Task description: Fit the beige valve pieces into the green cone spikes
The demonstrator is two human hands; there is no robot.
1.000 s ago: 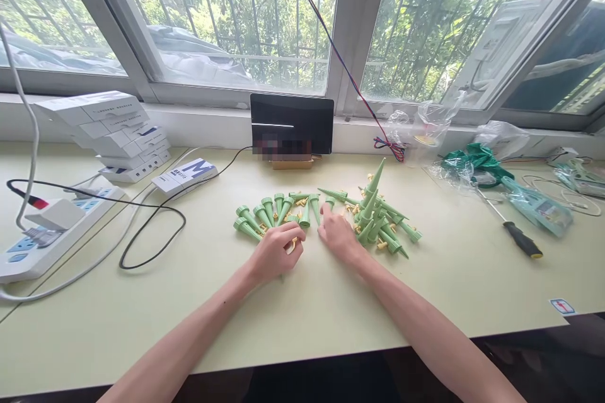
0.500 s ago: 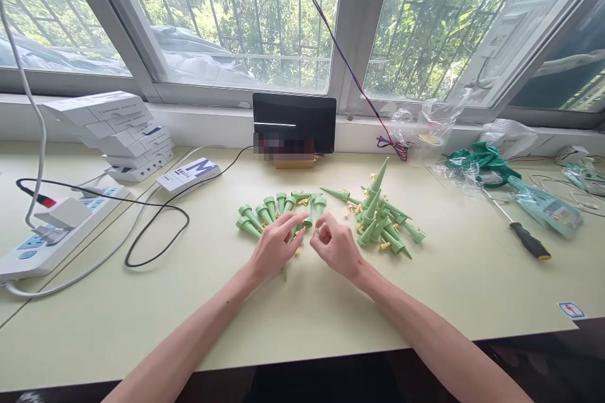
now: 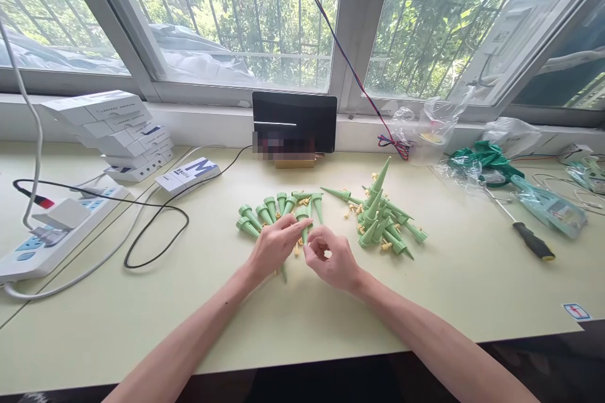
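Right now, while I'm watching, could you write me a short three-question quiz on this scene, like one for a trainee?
1. True or false: the screwdriver lies farther right than the right hand.
2. Which is nearest the right hand: (a) the M-marked box, (b) a green tapered spike, (c) the green bag?
3. Fill in: the stack of white boxes stands to the ___ of the black screen.

Key: 1 true; 2 b; 3 left.

Head camera, one: worn on your head, looking forward and down across the desk; your left hand and right hand near centre at middle distance, windows spanning the upper background.
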